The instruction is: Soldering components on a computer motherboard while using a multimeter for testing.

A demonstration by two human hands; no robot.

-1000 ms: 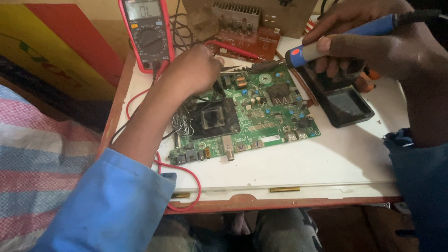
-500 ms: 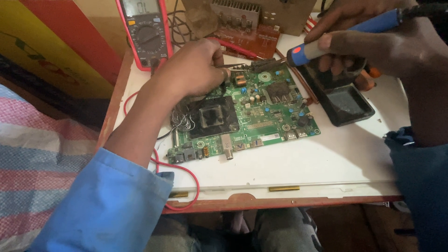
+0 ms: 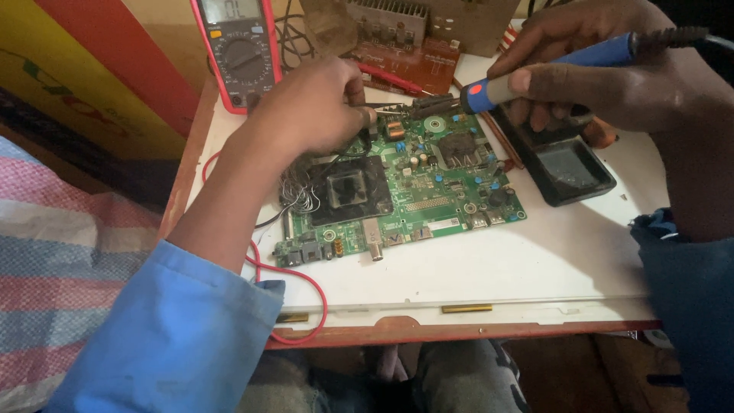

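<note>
Green printed circuit board (image 3: pixel 405 183) flat on white tabletop (image 3: pixel 489 268). Left hand (image 3: pixel 310 107) pinches thin solder wire (image 3: pixel 386 105) at board's top edge. Right hand (image 3: pixel 612 76) grips blue-handled soldering iron (image 3: pixel 535 73), tip near wire. Best brace wrists, touch joint briefly.

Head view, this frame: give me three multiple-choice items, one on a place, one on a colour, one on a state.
1. Where does the red-cased multimeter stand?
A. beyond the green circuit board
B. on the floor
C. under the board

2. What colour is the soldering iron's handle?
A. yellow
B. blue
C. white

3. What does the right hand do?
A. lies flat
B. grips the iron
C. holds the multimeter

Answers: 1 A, it stands past the board's far edge; 2 B, blue with a red spot; 3 B, fingers wrapped round the handle.
</note>
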